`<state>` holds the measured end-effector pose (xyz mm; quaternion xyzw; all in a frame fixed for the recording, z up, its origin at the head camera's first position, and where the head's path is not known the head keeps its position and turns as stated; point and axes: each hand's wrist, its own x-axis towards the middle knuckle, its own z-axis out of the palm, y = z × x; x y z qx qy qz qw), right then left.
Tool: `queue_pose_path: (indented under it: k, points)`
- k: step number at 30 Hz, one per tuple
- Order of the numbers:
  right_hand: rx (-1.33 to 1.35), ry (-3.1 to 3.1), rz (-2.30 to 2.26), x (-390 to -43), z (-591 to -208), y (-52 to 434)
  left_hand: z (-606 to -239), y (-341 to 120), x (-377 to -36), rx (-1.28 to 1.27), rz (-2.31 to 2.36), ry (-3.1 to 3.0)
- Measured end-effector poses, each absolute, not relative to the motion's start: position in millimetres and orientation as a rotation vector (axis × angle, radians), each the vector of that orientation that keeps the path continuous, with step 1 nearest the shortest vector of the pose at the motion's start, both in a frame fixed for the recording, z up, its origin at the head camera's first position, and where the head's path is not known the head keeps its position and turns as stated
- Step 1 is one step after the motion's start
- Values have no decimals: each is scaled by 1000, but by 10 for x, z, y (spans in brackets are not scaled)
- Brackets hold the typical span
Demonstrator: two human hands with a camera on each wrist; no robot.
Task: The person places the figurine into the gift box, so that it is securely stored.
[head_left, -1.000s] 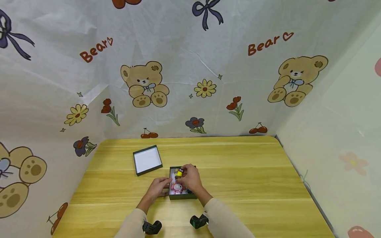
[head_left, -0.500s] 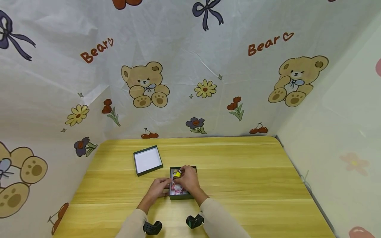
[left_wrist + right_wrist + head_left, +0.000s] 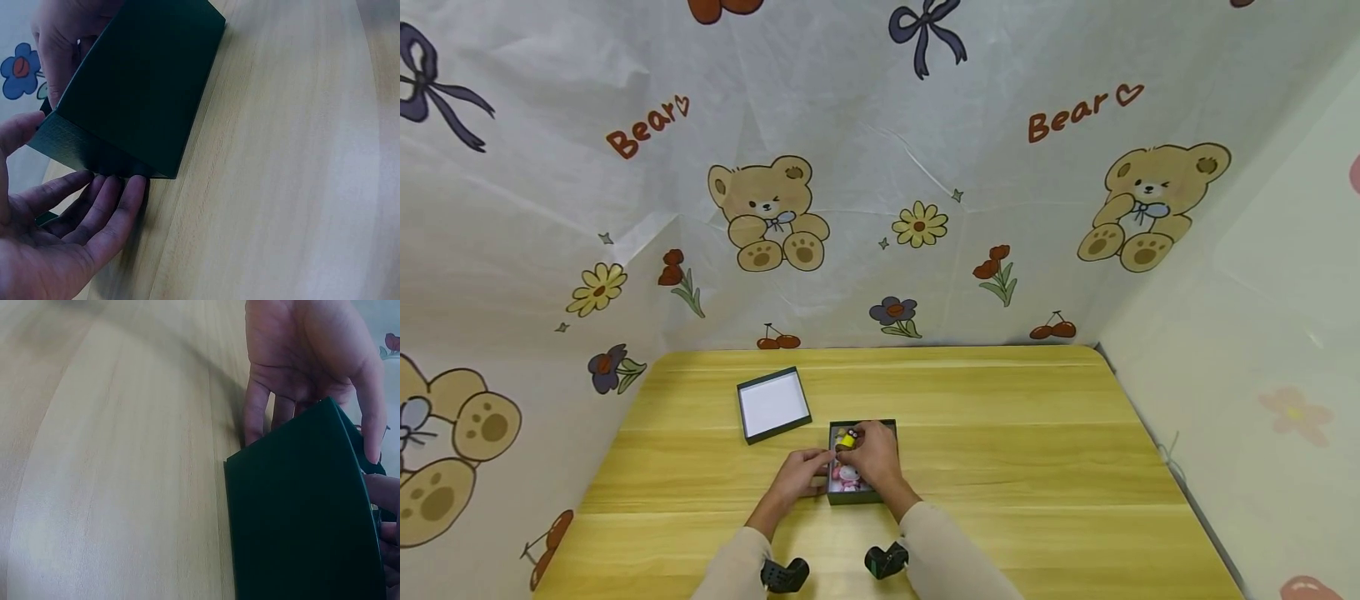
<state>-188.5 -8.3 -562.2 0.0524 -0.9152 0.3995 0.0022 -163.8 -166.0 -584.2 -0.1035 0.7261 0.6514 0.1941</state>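
Observation:
A dark green box [image 3: 854, 498] with a white inside sits open on the table, holding small toy figures. My left hand [image 3: 795, 477] holds the box's left wall; in the left wrist view its fingers [image 3: 106, 209] press the outer wall and its thumb lies at the rim. My right hand [image 3: 877, 458] reaches into the box and pinches a yellow toy figure [image 3: 847, 439] with dark eyes near the far end. A pink and white toy figure [image 3: 847, 477] lies nearer to me. The right hand covers the box's right part, and in the wrist views the walls hide the contents.
A shallow dark-rimmed box lid [image 3: 772, 402] lies with its white inside up, behind and left of the box. The wood-grain table [image 3: 1000, 450] meets a bear-printed wall sheet [image 3: 850, 292] at the back. Black wrist cameras sit at both sleeves.
My right hand and forearm have shifted slightly left with the yellow toy figure, which sits a little further left in the box. The left hand stays on the box.

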Motion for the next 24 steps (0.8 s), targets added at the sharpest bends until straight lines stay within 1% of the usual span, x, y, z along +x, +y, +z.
queue_pose_path:
  k: [24]
  points:
    - [164,-2901,1242,-1910,-5638,-97,-5847,-1660,-1641,-272,1832,2034]
